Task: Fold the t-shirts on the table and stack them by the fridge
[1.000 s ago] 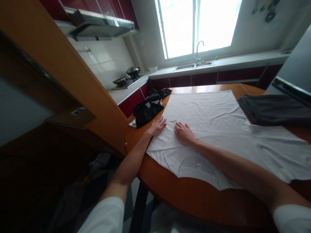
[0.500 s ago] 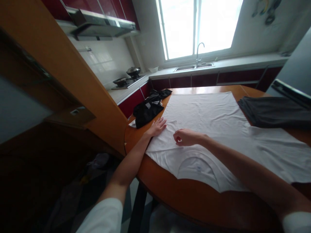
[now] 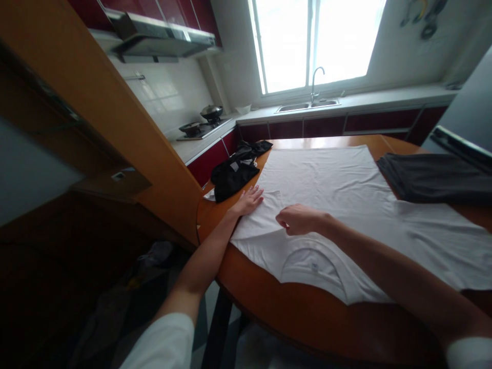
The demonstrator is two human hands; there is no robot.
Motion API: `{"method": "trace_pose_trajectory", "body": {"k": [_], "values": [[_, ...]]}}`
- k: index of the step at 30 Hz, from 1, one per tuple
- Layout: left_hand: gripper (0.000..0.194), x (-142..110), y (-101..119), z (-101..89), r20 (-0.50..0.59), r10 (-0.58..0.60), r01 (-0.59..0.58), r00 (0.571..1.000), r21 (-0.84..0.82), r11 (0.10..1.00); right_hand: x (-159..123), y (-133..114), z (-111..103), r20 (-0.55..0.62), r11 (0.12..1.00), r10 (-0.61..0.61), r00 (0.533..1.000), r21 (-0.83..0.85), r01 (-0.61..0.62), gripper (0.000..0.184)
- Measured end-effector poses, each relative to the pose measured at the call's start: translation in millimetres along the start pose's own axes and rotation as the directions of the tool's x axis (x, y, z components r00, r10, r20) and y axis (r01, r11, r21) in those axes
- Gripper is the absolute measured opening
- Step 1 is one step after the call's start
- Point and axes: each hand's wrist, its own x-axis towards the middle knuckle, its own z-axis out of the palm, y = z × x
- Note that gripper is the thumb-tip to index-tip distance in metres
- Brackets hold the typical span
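Observation:
A white T-shirt [image 3: 323, 179] lies spread on the wooden table, its round neckline towards me and its body reaching away. My left hand [image 3: 249, 201] rests flat on the sleeve at the left, fingers stretched out. To the right of it, my right hand [image 3: 298, 219] is closed at the shirt's shoulder, just beyond the neckline. Its fingertips are curled under and partly hidden, and the cloth rises in a fold up to them.
Crumpled black clothing [image 3: 234, 174] lies on the left of the wooden table [image 3: 307, 312]. Folded dark grey cloth [image 3: 434, 177] is at the right. A wooden post [image 3: 154, 154] stands close on the left. Beyond are a stove with pans [image 3: 211, 113] and a sink [image 3: 294, 107].
My right hand has closed more tightly and turned slightly, and the fold of shirt cloth under it has shifted. My left hand stays in place.

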Motion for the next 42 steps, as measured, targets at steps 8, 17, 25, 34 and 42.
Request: {"method": "trace_pose_trajectory", "body": {"k": [8,17,25,34,42], "values": [[0.057,-0.1,0.3,1.2,-0.039,0.004,-0.004,0.999,0.002,1.000,-3.2,-9.8,1.3,0.102,0.997,0.041,0.994,-0.063,-0.035,0.021],[0.052,1.8,10.6,-1.0,-0.311,0.206,-0.241,0.928,-0.076,0.968,14.9,5.5,19.7,-0.344,0.981,0.195,0.918,0.047,-0.190,0.027],[0.048,6.0,20.4,15.2,-0.114,0.355,-0.366,0.928,-0.102,0.925,32.8,18.7,63.0,-0.446,0.960,0.280,0.850,0.124,-0.251,0.033],[0.055,1.3,27.7,10.0,0.007,0.301,-0.301,0.954,-0.001,0.954,34.9,18.3,67.0,-0.386,0.954,0.297,0.873,0.150,-0.258,0.046],[0.055,-2.6,35.3,0.1,-0.028,0.333,-0.334,0.942,-0.020,0.942,36.2,19.0,70.0,-0.371,0.957,0.288,0.883,0.137,-0.255,0.048]]}}
